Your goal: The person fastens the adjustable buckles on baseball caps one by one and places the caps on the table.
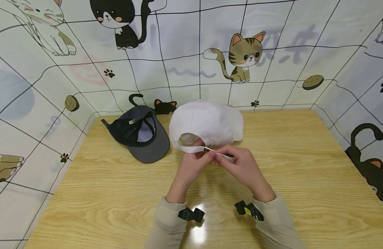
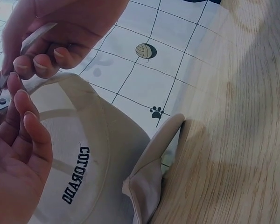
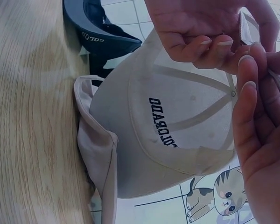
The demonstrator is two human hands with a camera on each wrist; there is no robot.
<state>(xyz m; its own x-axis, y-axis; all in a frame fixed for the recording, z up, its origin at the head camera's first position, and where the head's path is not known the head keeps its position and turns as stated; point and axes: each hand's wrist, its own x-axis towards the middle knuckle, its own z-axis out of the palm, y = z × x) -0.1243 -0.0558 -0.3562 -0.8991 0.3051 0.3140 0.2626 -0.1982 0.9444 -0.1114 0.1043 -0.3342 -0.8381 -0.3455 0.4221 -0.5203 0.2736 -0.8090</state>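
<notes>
A white baseball cap (image 1: pixel 204 121) stands at the back of the table, its rear opening facing me. Both hands meet at its back strap (image 1: pixel 192 149). My left hand (image 1: pixel 191 167) pinches the strap near the opening, some fingers behind it. Opposite, my right hand (image 1: pixel 245 167) pinches the strap's loose end (image 1: pixel 227 158) between thumb and fingers. In the left wrist view, a small metal buckle (image 2: pixel 2 101) shows between the fingertips. Dark mirrored "COLORADO" lettering (image 3: pixel 161 122) reads across the cap's inside in the right wrist view. Fingers partly hide the buckle.
Left of the white cap, a dark navy cap (image 1: pixel 148 135) lies tipped, its inside showing and its grey brim toward me. A cat-print backdrop (image 1: pixel 185 41) rises behind and beside the wooden table (image 1: pixel 303 166).
</notes>
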